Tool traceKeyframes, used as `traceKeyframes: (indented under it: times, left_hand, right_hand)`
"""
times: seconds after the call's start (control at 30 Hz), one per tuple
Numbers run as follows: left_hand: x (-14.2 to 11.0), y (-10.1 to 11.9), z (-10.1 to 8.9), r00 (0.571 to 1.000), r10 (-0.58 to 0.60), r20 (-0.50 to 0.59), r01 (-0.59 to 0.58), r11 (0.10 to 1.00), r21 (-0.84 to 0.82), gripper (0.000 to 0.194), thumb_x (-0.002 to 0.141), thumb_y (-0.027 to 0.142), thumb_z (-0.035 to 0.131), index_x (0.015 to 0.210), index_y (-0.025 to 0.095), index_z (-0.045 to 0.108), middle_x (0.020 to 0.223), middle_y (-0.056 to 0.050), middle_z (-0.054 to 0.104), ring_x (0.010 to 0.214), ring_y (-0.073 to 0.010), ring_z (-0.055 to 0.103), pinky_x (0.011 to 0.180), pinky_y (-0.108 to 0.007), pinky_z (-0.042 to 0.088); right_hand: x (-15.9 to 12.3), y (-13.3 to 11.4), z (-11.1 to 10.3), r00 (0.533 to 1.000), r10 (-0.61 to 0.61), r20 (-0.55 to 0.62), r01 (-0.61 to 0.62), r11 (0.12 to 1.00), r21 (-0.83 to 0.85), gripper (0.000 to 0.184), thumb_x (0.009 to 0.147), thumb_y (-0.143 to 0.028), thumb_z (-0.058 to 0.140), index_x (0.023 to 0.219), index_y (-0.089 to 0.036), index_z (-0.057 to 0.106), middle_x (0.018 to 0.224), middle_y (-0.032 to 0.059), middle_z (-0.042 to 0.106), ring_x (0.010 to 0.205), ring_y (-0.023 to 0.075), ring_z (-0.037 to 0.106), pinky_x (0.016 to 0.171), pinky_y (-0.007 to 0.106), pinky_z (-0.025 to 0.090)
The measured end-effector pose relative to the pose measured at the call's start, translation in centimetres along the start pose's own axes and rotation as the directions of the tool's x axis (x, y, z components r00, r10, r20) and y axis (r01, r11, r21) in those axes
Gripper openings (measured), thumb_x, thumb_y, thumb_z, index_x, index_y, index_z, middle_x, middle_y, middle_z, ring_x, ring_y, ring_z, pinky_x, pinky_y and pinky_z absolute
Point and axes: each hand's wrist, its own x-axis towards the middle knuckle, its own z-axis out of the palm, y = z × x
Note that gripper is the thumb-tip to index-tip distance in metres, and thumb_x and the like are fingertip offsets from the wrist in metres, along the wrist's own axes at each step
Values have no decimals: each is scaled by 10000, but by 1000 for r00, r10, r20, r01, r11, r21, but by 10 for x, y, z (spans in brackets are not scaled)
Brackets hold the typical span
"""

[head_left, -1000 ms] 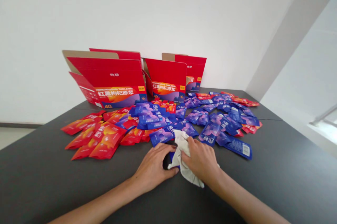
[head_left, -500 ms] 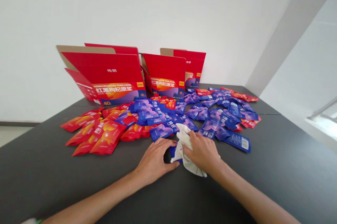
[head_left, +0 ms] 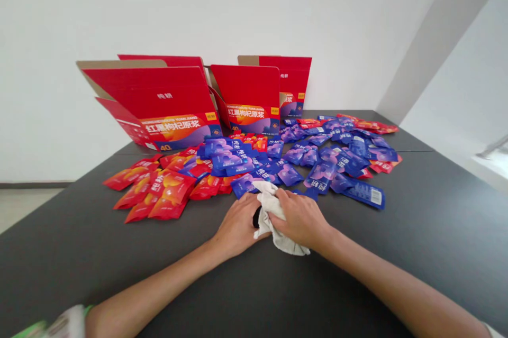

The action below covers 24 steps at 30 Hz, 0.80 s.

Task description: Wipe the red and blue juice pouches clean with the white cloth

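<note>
My right hand [head_left: 300,217] is closed on a crumpled off-white cloth [head_left: 282,243], whose loose end hangs below the fingers. Close against it on the left, my left hand [head_left: 238,226] has its fingers and thumb curled in, their tips covered by the cloth. A dark gap shows between that thumb and forefinger; whatever they hold is hidden. Just beyond both hands lies a heap of blue pouches [head_left: 229,157] with purple print. Red pouches [head_left: 171,193] with orange print are fanned out to the left.
Open red cartons, one large at left [head_left: 159,105], another in the middle [head_left: 248,97] and one farther back [head_left: 296,81], stand along the white wall. More blue pouches [head_left: 323,171] spread rightward, with some red ones [head_left: 367,125] among them, on the dark table [head_left: 254,295].
The blue pouch seen between my hands under the cloth is now out of sight. My left hand has closed in against the cloth. The view has tilted slightly.
</note>
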Motion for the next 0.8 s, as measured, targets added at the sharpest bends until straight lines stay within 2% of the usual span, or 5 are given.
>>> traceKeyframes:
  times: [0.2,0.4,0.57,0.73,0.8]
  left_hand:
    - [0,-1,3,1000,-10,-23,10,1000,16,410,717,334,666,1095,235,543,1137,-37,587,1068,-237,495,924,-378,388]
    - [1,-5,4,1000,7,-10,-7,999,45,417,688,351,691,1051,208,545,1044,-57,610,1000,-249,510,871,-381,413]
    - [1,-5,5,1000,-11,-23,12,999,34,417,717,352,663,1096,234,533,1125,-36,584,1057,-235,507,923,-382,394]
    - [2,-6,5,1000,8,-9,-7,999,45,364,709,342,666,1025,205,549,1039,-59,610,1000,-250,526,870,-389,423]
    - [2,-6,4,1000,16,6,-16,999,46,354,709,332,668,1018,203,553,1028,-61,616,994,-253,530,865,-387,427]
  right_hand:
    - [4,12,-4,984,178,19,-176,981,-87,341,831,-403,430,1076,-173,485,1012,116,631,907,245,607,732,321,398]
    - [3,5,3,998,59,-27,-60,998,-20,348,838,-442,413,1073,-191,469,1028,94,626,886,226,611,713,306,404]
    - [4,17,-2,975,222,-4,-222,974,-46,353,818,-418,435,1065,-173,498,982,113,641,883,259,615,714,337,411]
    - [3,8,1,996,76,-36,-75,997,13,375,823,-441,431,1096,-189,486,1019,92,639,895,233,617,737,318,422]
    - [4,7,1,997,66,-33,-66,998,4,380,819,-438,437,1104,-191,485,1038,95,635,909,235,615,751,325,425]
